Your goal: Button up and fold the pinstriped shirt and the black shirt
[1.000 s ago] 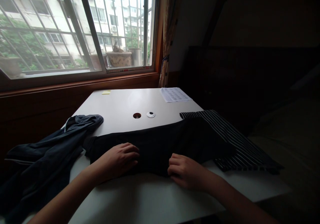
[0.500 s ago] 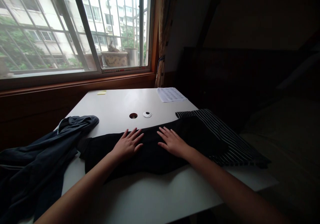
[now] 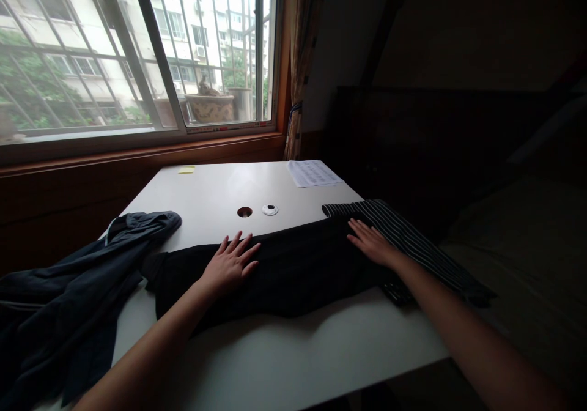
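A folded black garment (image 3: pixel 288 270) lies across the white table (image 3: pixel 293 356). My left hand (image 3: pixel 229 264) rests flat on its left part, fingers spread and open. My right hand (image 3: pixel 372 243) lies flat and open on the garment's right end, beside a striped dark cloth (image 3: pixel 413 240) that runs off the table's right edge. Neither hand grips anything.
A crumpled dark blue garment (image 3: pixel 87 276) hangs over the table's left edge. At the far side are a cable hole (image 3: pixel 244 211), its white cap (image 3: pixel 270 210), a printed sheet (image 3: pixel 314 173) and a yellow sticky note (image 3: pixel 186 169). A barred window (image 3: pixel 137 50) is behind; a dark bed lies right.
Both hands went from curled at the garment's near edge to flat on top. Since then my right hand has slid rightwards along the black garment; the left stays put.
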`<state>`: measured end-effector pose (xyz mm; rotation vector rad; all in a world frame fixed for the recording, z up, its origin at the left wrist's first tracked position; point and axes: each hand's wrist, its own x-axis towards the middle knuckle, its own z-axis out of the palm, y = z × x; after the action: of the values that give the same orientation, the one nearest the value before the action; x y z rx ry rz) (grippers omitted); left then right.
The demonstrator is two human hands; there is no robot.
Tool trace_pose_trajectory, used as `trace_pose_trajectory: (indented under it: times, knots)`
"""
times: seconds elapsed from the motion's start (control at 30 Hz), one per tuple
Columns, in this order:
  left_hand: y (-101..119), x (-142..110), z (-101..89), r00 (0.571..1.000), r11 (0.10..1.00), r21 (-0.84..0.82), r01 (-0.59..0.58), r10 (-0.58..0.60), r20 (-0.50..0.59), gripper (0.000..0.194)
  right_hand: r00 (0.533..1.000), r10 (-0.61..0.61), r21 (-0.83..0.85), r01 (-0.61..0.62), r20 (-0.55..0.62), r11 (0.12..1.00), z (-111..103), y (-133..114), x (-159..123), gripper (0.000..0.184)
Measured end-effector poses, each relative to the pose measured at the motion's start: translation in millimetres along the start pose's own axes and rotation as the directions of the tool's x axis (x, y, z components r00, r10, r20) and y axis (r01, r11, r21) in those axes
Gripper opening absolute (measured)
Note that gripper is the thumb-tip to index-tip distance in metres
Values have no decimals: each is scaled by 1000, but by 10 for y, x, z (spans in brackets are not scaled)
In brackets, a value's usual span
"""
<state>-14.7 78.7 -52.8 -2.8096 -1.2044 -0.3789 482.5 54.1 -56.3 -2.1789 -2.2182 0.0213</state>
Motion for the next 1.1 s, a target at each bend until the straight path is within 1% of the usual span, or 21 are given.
trace_pose_trajectory:
  times: [0.1,0.2,0.27,0.33,0.4,0.47,0.53,0.6,0.63,0.67,0.7,0.73,0.8,0.9,0.97,1.1]
  knots:
    - [-3,3,2,1000,1000,-1,1,-1,18,55,1000,20,-8,-20,-7,1000,46,152,-50,68]
    - [-9,3,-2,1000,1000,-2,6,-6,25,59,999,34,-40,-34,-10,999,12,233,-112,68]
    - [-6,-3,-29,1000,1000,3,9,-9,23,61,998,66,-75,-67,-16,995,-64,230,-140,68]
    - [19,-12,-89,1000,1000,12,-2,2,18,61,994,94,-114,-99,-53,988,-169,133,-158,68]
    - [83,-26,-179,999,999,12,-42,42,3,57,990,67,-132,-84,-126,988,-269,-101,-182,66]
    - [193,-45,-270,993,993,-11,-119,119,-6,54,981,-38,-107,17,-193,994,-328,-480,-237,65]
    - [330,-74,-331,977,975,-62,-211,212,9,53,966,-170,-52,163,-194,985,-321,-944,-330,65]
    - [456,-112,-339,953,948,-125,-293,300,35,55,931,-323,-10,326,-171,945,-255,-1379,-445,66]
    - [503,-132,-327,943,935,-152,-320,330,45,57,908,-389,8,395,-155,919,-209,-1547,-500,66]
    - [535,-153,-307,936,926,-172,-336,350,51,59,892,-430,28,437,-142,899,-162,-1666,-548,67]
    - [553,-171,-285,930,920,-184,-346,362,58,61,880,-456,44,465,-129,884,-120,-1729,-586,67]
    - [558,-186,-265,927,917,-191,-351,369,65,62,877,-465,54,473,-121,879,-87,-1737,-612,67]
    - [545,-206,-242,925,916,-190,-353,372,73,62,892,-437,53,445,-118,894,-56,-1611,-636,66]
    - [518,-213,-249,923,914,-183,-363,379,64,62,927,-351,12,355,-132,935,-80,-1243,-643,65]
    - [514,-214,-262,922,913,-178,-366,382,62,62,941,-311,-27,310,-133,950,-109,-1002,-658,64]
    - [520,-225,-262,922,919,-156,-361,377,84,60,972,-210,-58,205,-108,977,-113,-622,-714,65]
